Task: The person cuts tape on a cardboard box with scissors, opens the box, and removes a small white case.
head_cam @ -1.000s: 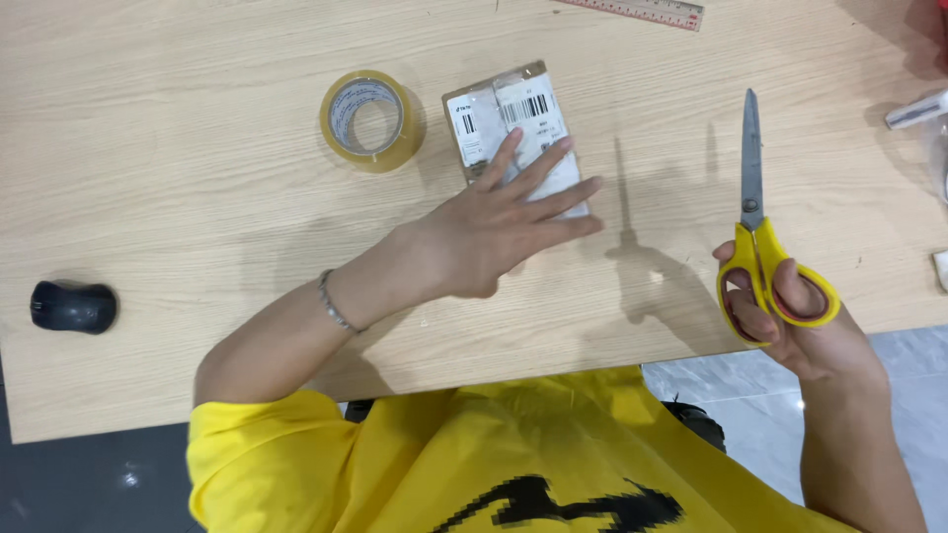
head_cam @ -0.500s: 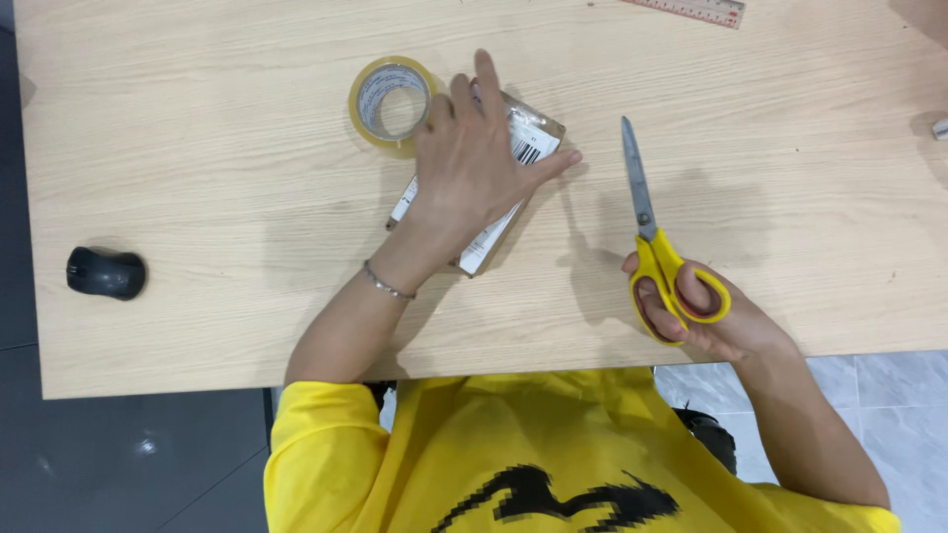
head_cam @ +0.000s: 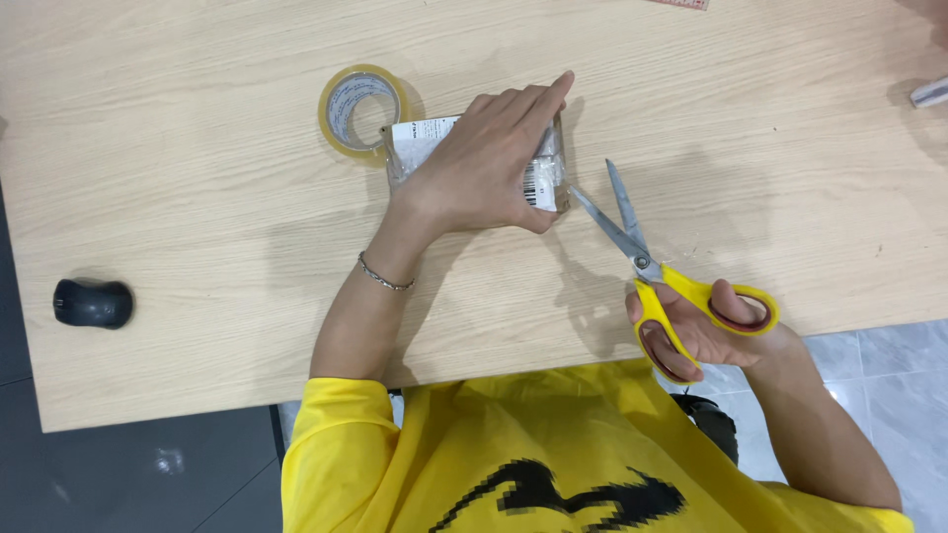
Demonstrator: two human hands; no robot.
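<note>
While the left hand (head_cam: 489,163) lies flat with its fingers stretched out on top of a small package (head_cam: 548,178), the right hand (head_cam: 706,331) is closed around the yellow handles of a pair of scissors (head_cam: 647,262). The package rests on the light wooden counter (head_cam: 197,197), a little above the middle of the view. It looks like a small rectangular box wrapped in clear shiny plastic, and it carries white labels (head_cam: 420,133) with black print; one label shows at its upper left corner and one at its right end, beside the thumb. Most of the package is hidden under the hand, so I cannot tell its full shape. The scissors have two grey metal blades, which stand apart, and the tip of the lower blade is just beside the right end of the package; whether it touches the plastic I cannot tell. There is one roll of clear tape (head_cam: 362,111), yellowish in colour, which lies flat and touches the upper left corner of the package. One black computer mouse (head_cam: 93,303) sits near the left edge of the counter, well apart from the hands. The person wears a thin bracelet (head_cam: 383,280) on the left wrist and a yellow shirt (head_cam: 513,464) with a black design.
</note>
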